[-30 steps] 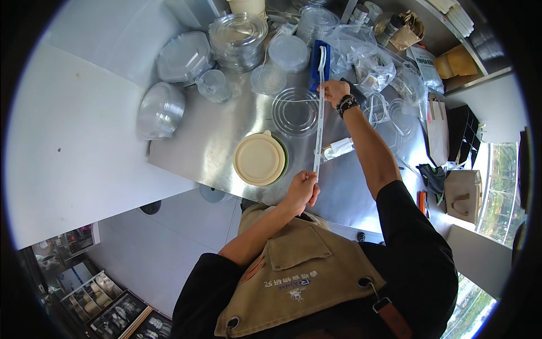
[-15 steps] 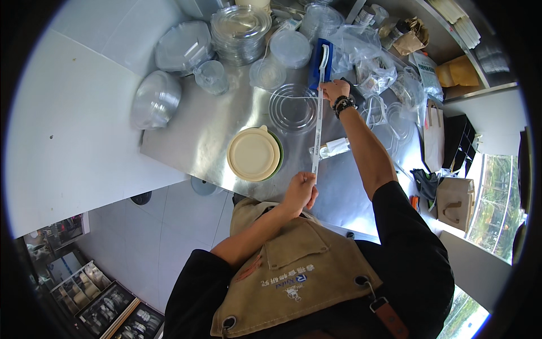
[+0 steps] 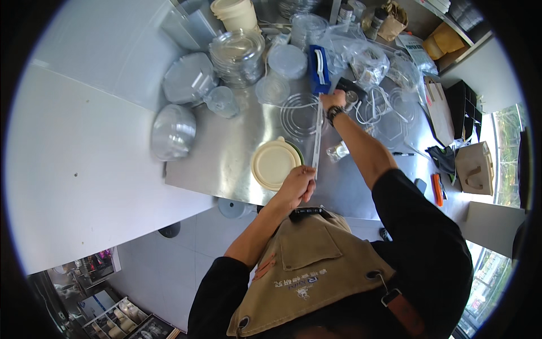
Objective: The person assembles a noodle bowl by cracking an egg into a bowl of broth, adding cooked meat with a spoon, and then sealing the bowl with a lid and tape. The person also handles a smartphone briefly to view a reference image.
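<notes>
A long, narrow white strip (image 3: 317, 133) with faint markings runs between my two hands above the metal table. My left hand (image 3: 299, 183) is closed on its near end, beside the round cream lid (image 3: 275, 164) that sits over a green-edged container. At the far end, my right hand (image 3: 333, 100) pinches the strip with bent fingers, partly hidden from view. Just beyond that hand stands a blue box (image 3: 320, 76) with a curved white piece on top. Under the strip lies a clear round lid (image 3: 301, 117).
Stacked clear lids (image 3: 237, 59), a clear cup (image 3: 223, 102) and clear bowls (image 3: 174, 132) crowd the back left. Plastic bags (image 3: 367, 61) and a white cable (image 3: 375, 110) lie at the back right. An orange-handled tool (image 3: 437, 189) rests at the right edge.
The view has shifted, so the table appears lower and farther right. The strip's visible span between my hands is a little shorter. My right hand appears just off the blue box's near end.
</notes>
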`<state>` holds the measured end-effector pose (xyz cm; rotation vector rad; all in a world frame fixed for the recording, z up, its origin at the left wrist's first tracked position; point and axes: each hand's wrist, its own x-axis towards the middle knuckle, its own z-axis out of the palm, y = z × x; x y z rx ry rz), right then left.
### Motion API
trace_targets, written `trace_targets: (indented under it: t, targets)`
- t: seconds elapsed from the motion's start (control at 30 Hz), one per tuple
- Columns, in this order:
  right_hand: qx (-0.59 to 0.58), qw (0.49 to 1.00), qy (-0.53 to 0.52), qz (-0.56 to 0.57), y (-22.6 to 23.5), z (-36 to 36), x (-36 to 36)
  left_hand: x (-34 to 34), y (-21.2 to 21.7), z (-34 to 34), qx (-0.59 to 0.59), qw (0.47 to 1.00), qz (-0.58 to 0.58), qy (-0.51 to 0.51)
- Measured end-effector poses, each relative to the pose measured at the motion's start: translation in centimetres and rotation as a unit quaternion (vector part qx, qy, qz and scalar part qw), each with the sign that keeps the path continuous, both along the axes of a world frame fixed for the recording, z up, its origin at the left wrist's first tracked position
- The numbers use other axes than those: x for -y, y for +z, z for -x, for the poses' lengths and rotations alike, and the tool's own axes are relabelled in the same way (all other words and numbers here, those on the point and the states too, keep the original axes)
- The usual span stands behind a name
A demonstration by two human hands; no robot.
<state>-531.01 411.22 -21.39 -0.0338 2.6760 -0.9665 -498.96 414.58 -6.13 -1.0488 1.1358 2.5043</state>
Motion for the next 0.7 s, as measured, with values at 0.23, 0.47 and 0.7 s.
trace_targets:
  t: [0.23, 0.47, 0.7]
  targets:
    - [0.093, 0.833, -0.23, 0.495, 11.4, -12.8, -12.1, 16.3, 5.9, -8.3, 0.075, 0.898, 0.282, -0.329]
    - [0.131, 0.735, -0.439, 0.5, 9.5, -26.8, -14.3, 26.8, 1.1, -3.5, 0.104, 0.755, 0.319, -0.563]
    - [0.104, 0.691, -0.521, 0.491, 2.1, -28.0, -12.1, 27.2, -6.2, -0.1, 0.08, 0.741, 0.255, -0.616]
